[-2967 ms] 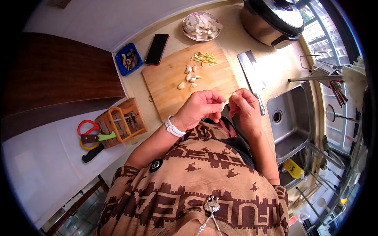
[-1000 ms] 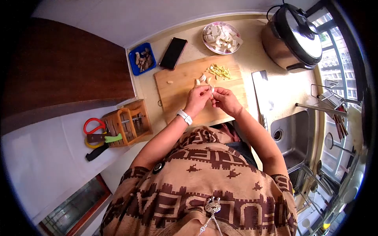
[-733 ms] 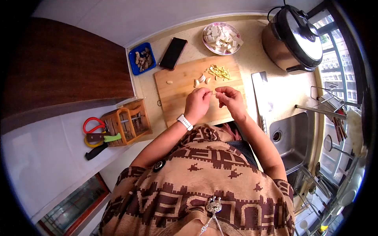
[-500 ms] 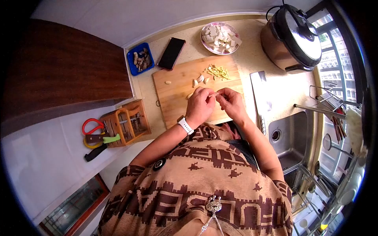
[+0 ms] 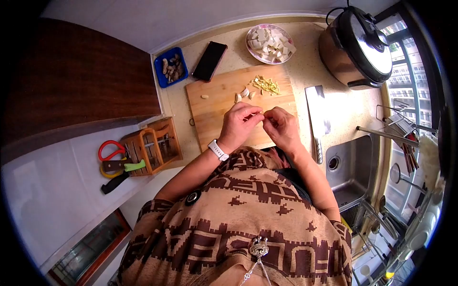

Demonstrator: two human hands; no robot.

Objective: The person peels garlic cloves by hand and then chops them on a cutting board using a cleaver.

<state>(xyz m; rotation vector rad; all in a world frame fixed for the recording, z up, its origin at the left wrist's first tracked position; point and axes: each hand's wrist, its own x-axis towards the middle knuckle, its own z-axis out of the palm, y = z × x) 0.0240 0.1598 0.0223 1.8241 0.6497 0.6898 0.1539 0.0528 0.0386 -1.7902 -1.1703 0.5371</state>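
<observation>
Over the near part of the wooden cutting board (image 5: 210,106), my left hand (image 5: 241,125) and my right hand (image 5: 281,126) meet fingertip to fingertip. Both are closed in a pinch on a small pale piece, apparently a garlic clove, mostly hidden by the fingers. Just beyond them on the board lie several garlic cloves (image 5: 245,92), with one small clove (image 5: 204,97) apart at the left. A heap of yellowish ginger strips (image 5: 265,85) sits at the board's far right. To the right of the board rests a cleaver (image 5: 316,112), its handle toward me.
A plate of white tofu cubes (image 5: 271,44), a black phone (image 5: 210,61) and a blue tray with ginger pieces (image 5: 171,67) stand behind the board. At right are a pressure cooker (image 5: 355,50) and a sink (image 5: 350,164). A wooden knife holder (image 5: 151,147) stands at left.
The fingers of both hands have shifted slightly at the pinch, and the pale piece between them shows less now. The board and the things around it have stayed in place.
</observation>
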